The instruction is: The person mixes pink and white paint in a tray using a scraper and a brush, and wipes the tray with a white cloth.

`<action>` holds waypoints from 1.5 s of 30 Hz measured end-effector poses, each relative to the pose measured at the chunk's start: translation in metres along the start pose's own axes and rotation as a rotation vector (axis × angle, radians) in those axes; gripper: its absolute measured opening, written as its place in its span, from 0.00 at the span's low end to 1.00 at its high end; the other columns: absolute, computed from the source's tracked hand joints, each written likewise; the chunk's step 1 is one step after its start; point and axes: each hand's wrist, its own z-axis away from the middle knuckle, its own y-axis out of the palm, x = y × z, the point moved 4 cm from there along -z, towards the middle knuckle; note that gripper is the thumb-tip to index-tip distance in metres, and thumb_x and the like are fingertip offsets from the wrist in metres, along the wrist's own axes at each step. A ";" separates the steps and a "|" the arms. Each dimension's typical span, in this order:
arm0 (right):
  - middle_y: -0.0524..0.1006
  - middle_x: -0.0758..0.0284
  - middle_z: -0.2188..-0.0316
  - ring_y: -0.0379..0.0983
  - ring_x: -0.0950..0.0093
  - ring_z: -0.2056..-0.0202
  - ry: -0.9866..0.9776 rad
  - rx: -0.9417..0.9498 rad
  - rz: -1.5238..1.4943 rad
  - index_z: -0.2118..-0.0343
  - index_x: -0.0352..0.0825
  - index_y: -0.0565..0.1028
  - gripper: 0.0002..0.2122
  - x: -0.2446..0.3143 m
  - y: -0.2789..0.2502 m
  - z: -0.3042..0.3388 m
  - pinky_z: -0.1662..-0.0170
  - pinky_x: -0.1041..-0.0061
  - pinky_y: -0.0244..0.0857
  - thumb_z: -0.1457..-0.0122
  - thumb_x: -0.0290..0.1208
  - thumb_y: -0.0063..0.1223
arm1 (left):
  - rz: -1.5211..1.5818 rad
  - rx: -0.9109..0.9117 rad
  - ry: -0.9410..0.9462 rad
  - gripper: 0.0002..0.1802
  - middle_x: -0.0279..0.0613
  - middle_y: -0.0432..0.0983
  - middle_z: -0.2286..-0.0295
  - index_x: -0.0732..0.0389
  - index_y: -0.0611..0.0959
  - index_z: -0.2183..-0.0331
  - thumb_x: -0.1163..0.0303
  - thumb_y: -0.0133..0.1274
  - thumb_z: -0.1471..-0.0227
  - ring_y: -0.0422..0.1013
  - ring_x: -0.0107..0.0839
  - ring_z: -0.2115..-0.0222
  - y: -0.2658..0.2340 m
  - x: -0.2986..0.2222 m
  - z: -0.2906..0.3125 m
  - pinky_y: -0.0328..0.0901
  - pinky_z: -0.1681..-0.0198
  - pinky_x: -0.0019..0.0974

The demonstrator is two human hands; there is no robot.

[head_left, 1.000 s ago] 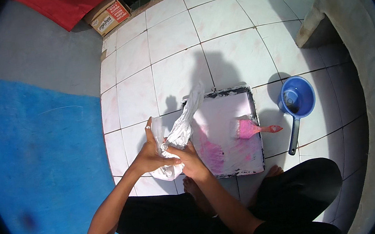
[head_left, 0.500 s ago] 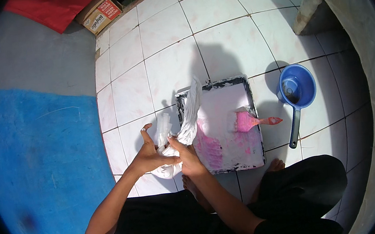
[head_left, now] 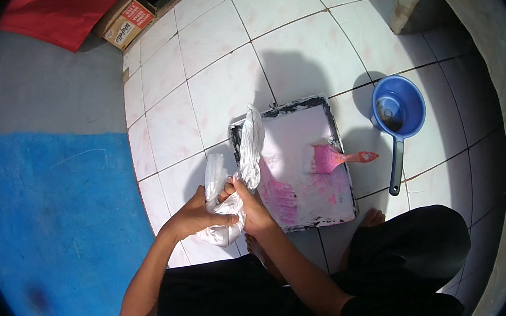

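Both my hands hold a crumpled white plastic bag just left of a shallow black-edged tray. My left hand is closed around the bag's left side, thumb lying across it. Wrapped round its right side and neck is my right hand. The bag's long twisted end sticks up over the tray's left edge, and a clearer plastic flap rises beside it. Pale and pink paint covers the tray's inside. A pink-smeared paintbrush lies in it, handle over the right rim.
A blue dipper with a dark handle, some dark matter inside, stands right of the tray on white tiles. A blue and grey wall runs along the left. Far left are a cardboard box and red cloth.
The fingers of my left hand, stretched up before, have folded in against the bag. The twisted end has tipped slightly left. The view has shifted a little; tray, brush and dipper keep their places.
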 end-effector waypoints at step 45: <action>0.64 0.78 0.71 0.60 0.85 0.69 -0.051 0.393 -0.301 0.56 0.38 0.65 0.15 0.030 -0.005 -0.013 0.59 0.81 0.55 0.43 0.26 0.56 | 0.649 0.374 -0.303 0.36 0.40 0.75 0.65 0.69 0.66 0.49 0.71 0.66 0.57 0.73 0.21 0.70 -0.012 0.048 -0.001 0.69 0.73 0.22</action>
